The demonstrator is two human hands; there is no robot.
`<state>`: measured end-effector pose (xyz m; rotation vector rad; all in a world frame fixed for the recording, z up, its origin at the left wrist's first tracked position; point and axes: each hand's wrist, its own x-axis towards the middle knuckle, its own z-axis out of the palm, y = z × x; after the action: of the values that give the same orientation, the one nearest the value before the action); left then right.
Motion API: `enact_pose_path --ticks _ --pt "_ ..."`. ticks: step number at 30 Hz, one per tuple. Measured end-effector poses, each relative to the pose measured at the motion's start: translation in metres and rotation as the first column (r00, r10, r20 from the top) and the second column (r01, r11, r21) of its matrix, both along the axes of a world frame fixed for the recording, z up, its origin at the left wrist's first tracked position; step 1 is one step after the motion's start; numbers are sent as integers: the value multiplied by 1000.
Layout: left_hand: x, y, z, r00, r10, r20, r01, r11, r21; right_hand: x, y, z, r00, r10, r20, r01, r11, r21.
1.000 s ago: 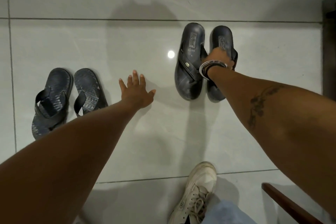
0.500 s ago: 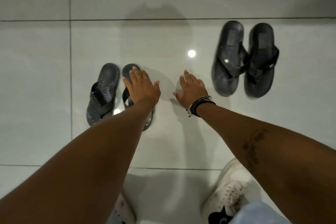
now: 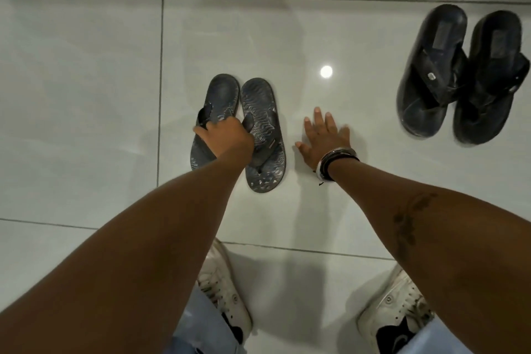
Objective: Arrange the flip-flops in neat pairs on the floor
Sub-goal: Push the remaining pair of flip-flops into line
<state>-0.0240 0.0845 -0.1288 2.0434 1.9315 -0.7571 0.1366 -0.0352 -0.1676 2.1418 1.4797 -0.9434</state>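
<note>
Four flip-flops, two white sneakers, two hands.

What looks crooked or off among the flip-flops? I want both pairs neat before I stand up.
Nothing is damaged. The black pair leans slightly and its straps overlap in the middle. The patterned pair sits side by side, the left hand on its straps. The right hand is spread open beside it.

Left hand curled, right hand splayed
</note>
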Motion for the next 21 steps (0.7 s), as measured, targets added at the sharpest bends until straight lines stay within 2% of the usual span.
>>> enact_pose_path --ticks 13,21 --pt "1 9 3 972 -218 -92 207 972 -112 -8 12 4 996 -81 -26 79 993 -88" --pt "-24 81 23 966 -204 -157 195 978 -70 -12 17 3 998 -26 64 34 990 -134"
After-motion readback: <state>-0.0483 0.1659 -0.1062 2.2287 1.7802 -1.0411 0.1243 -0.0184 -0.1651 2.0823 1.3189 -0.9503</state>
